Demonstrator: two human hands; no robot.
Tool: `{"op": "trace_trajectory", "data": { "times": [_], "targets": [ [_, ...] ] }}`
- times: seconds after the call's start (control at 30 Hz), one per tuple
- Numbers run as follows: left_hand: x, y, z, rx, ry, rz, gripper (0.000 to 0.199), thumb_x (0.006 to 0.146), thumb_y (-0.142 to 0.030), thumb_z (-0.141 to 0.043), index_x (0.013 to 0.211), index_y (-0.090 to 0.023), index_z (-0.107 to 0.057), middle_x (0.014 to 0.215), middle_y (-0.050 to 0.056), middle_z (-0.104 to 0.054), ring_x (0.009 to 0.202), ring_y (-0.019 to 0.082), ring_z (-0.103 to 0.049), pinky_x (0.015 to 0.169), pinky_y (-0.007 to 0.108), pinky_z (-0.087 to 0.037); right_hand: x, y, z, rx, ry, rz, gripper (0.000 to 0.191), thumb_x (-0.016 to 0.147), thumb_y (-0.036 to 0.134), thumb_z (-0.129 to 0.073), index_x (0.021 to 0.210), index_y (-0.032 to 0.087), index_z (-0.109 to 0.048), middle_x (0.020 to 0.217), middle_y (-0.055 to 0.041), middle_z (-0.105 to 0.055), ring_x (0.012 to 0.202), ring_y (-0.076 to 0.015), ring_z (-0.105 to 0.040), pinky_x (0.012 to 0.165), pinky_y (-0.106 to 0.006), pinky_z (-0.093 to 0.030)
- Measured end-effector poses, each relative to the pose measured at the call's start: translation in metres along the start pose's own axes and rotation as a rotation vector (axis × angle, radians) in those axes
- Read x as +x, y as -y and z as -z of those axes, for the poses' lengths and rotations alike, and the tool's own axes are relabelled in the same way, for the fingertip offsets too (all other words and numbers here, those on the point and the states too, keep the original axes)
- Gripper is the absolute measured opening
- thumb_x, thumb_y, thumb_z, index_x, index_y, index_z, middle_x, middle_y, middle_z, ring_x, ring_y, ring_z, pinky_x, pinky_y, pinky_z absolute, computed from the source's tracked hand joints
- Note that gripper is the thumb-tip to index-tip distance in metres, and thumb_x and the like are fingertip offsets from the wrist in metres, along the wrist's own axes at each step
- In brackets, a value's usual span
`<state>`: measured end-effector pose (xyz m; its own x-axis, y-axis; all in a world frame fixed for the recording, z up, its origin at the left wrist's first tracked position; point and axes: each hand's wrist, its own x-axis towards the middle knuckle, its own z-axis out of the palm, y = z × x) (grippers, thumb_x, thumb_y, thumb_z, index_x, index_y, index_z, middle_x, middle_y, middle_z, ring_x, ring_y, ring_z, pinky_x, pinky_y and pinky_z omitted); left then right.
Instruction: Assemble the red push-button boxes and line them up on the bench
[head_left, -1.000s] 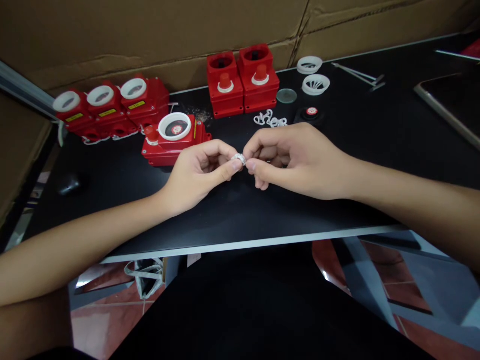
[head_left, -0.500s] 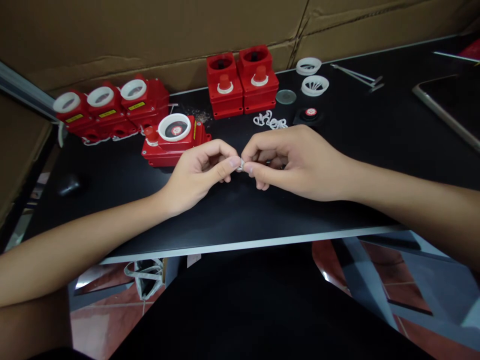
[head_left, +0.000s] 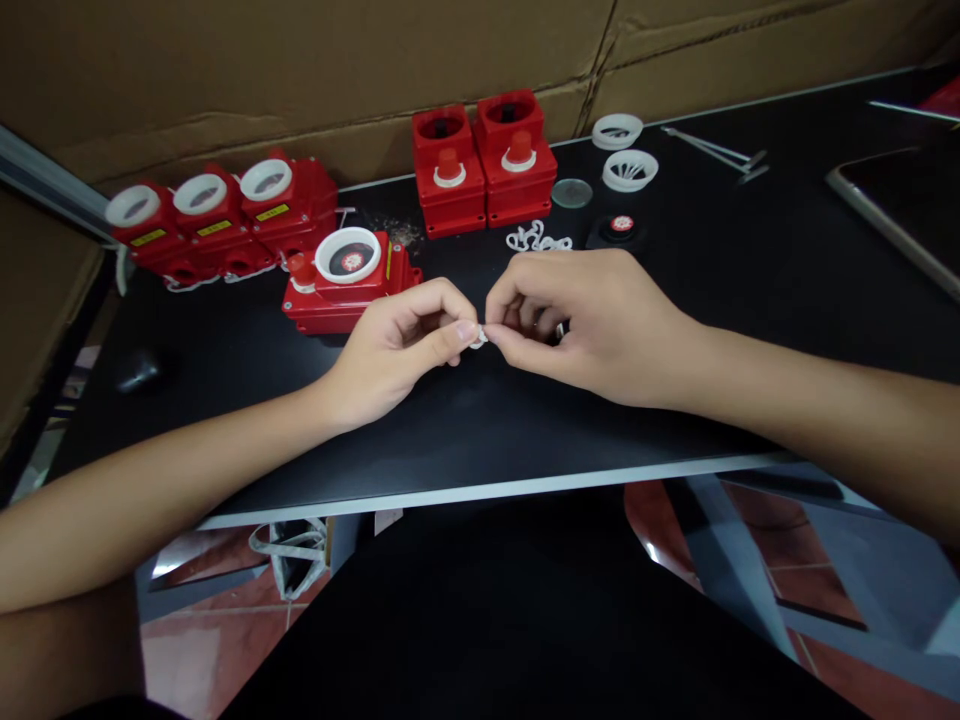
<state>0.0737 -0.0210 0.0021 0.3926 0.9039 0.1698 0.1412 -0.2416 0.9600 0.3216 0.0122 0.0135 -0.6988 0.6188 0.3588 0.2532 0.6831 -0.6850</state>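
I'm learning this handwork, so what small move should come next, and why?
Probably a gentle pull by the right hand while the left hand stays pinched: the small white piece sits between both sets of fingertips and looks bunched, though fingers partly hide it.

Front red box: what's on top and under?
On the front red box: white ring around a black disc with a round sticker, and a red cap. Left hand hides part of its right end; anything underneath is hidden.
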Motion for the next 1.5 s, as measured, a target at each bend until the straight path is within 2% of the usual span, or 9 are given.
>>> {"op": "trace_trajectory", "data": {
  "times": [0.07,0.2,0.3,0.43,0.53,0.7,0.9,1.27,1.5],
  "targets": [
    [0.0,0.001,0.0,-0.027,-0.003,0.003,0.056,0.098,-0.075,-0.096,0.087,-0.022,-0.079,0.088,0.003,-0.074,0.072,0.015,-0.064,0.072,0.031,-0.058,-0.001,-0.002,0.0,-0.137,-0.034,0.093,0.009,0.107,0.025,-0.067,0.099,0.022,-0.071,0.101,-0.0038,-0.076,0.083,-0.0132,-0.066,0.076,-0.03,-0.051],
    [0.0,0.003,-0.001,-0.072,-0.019,0.019,0.058,0.098,-0.075,-0.096,0.086,-0.022,-0.077,0.088,0.003,-0.074,0.071,0.015,-0.064,0.07,0.03,-0.057,-0.004,0.001,0.003,-0.327,-0.009,0.131,0.019,0.114,0.031,-0.061,0.112,0.024,-0.079,0.111,-0.0061,-0.079,0.091,-0.0168,-0.07,0.075,-0.031,-0.049],
    [0.001,0.003,-0.001,-0.068,-0.017,0.026,0.06,0.097,-0.076,-0.096,0.085,-0.022,-0.075,0.087,0.003,-0.074,0.071,0.015,-0.064,0.069,0.03,-0.056,-0.005,0.003,0.005,-0.355,0.014,0.139,0.025,0.116,0.032,-0.059,0.116,0.026,-0.084,0.113,-0.0061,-0.08,0.095,-0.0186,-0.072,0.072,-0.03,-0.046],
    [0.001,0.003,0.0,-0.07,-0.021,0.008,0.059,0.098,-0.074,-0.096,0.084,-0.021,-0.074,0.086,0.003,-0.073,0.069,0.014,-0.063,0.069,0.029,-0.056,-0.005,0.0,0.005,-0.327,-0.004,0.18,0.026,0.117,0.029,-0.059,0.117,0.026,-0.084,0.117,-0.0064,-0.083,0.106,-0.0204,-0.078,0.083,-0.031,-0.055],
    [0.002,0.005,0.0,-0.08,-0.019,-0.008,0.058,0.098,-0.073,-0.097,0.085,-0.021,-0.075,0.086,0.002,-0.073,0.069,0.013,-0.062,0.068,0.027,-0.057,-0.004,-0.003,0.005,-0.321,-0.04,0.225,0.022,0.117,0.026,-0.059,0.113,0.023,-0.081,0.113,-0.0051,-0.083,0.098,-0.0174,-0.078,0.086,-0.03,-0.06],
    [0.003,0.007,0.0,-0.073,-0.012,-0.03,0.057,0.099,-0.071,-0.098,0.087,-0.019,-0.076,0.083,0.0,-0.07,0.068,0.011,-0.061,0.069,0.024,-0.058,-0.004,-0.008,0.002,-0.219,-0.102,0.255,0.006,0.112,0.022,-0.07,0.11,0.021,-0.076,0.103,-0.0008,-0.082,0.075,-0.0098,-0.07,0.07,-0.026,-0.056],
    [0.003,0.004,0.001,-0.009,-0.024,-0.027,0.06,0.096,-0.075,-0.098,0.086,-0.019,-0.078,0.082,0.001,-0.071,0.067,0.012,-0.06,0.068,0.024,-0.059,-0.004,-0.006,0.0,-0.081,-0.074,0.168,0.005,0.109,0.024,-0.076,0.106,0.021,-0.074,0.107,-0.0022,-0.084,0.077,-0.0104,-0.074,0.072,-0.03,-0.06],
    [0.0,0.009,0.004,0.011,-0.035,-0.071,0.049,0.103,-0.067,-0.094,0.097,-0.019,-0.087,0.093,0.004,-0.082,0.071,0.013,-0.067,0.071,0.025,-0.06,0.004,0.005,0.012,0.381,0.053,-0.234,0.016,0.102,0.031,-0.089,0.1,0.022,-0.075,0.09,-0.001,-0.083,0.077,-0.0127,-0.079,0.071,-0.027,-0.066],
    [-0.001,0.009,0.004,0.039,-0.038,-0.076,0.049,0.106,-0.068,-0.091,0.103,-0.019,-0.088,0.1,0.006,-0.084,0.072,0.013,-0.069,0.073,0.027,-0.063,0.009,0.007,0.016,0.485,0.07,-0.313,0.029,0.096,0.038,-0.098,0.095,0.02,-0.076,0.083,-0.0014,-0.08,0.073,-0.0124,-0.075,0.072,-0.026,-0.066]
  ]
}}
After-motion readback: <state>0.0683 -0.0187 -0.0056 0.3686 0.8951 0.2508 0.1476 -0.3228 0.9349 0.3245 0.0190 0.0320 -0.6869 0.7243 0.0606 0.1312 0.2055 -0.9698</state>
